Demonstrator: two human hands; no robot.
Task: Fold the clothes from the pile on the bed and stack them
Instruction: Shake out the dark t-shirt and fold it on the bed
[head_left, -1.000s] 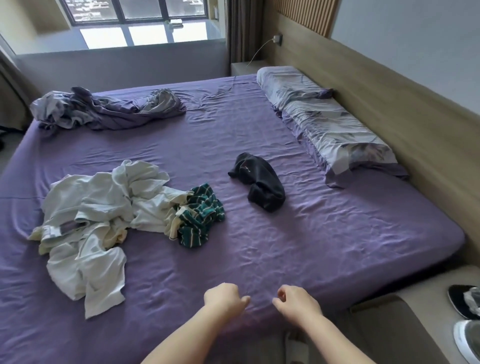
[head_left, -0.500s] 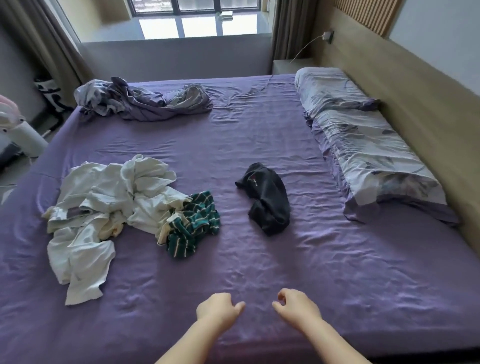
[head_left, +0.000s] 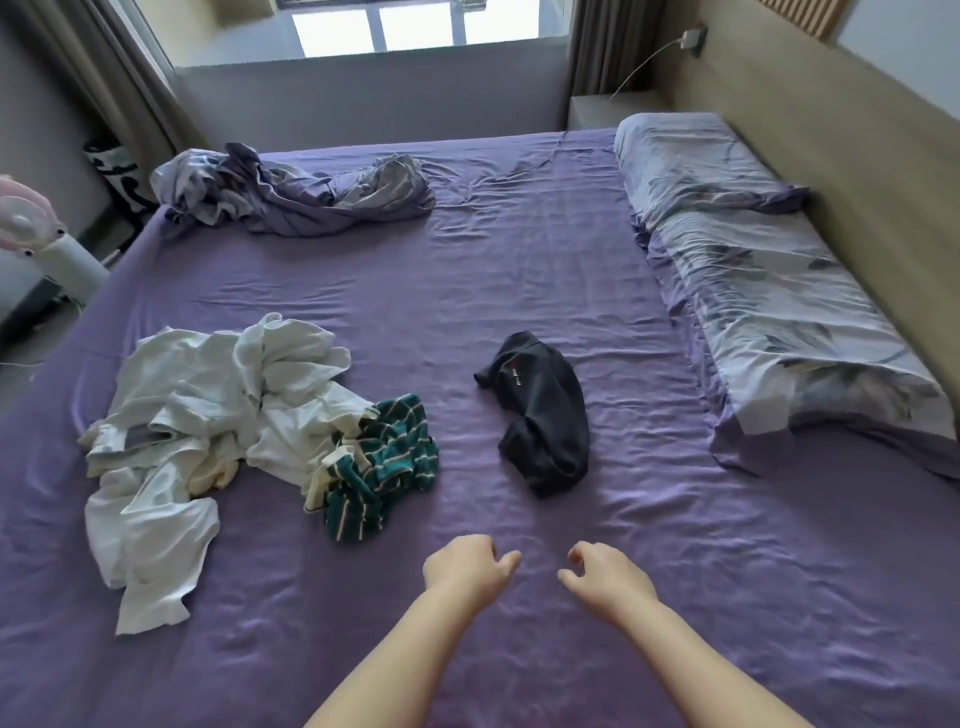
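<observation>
While both my left hand (head_left: 470, 569) and right hand (head_left: 605, 577) hover loosely curled and empty, I'd grab the black garment (head_left: 543, 413) just ahead by its edge.

Both bare forearms outstretched, side by side; left hand (head_left: 464, 569) and right hand (head_left: 608, 577) near each other, fingers loosely curled, holding nothing.

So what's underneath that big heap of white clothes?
The white clothes lie on the purple sheet. A green striped garment pokes out at their right edge, partly tucked under. Anything else beneath the heap is covered and cannot be seen.
</observation>
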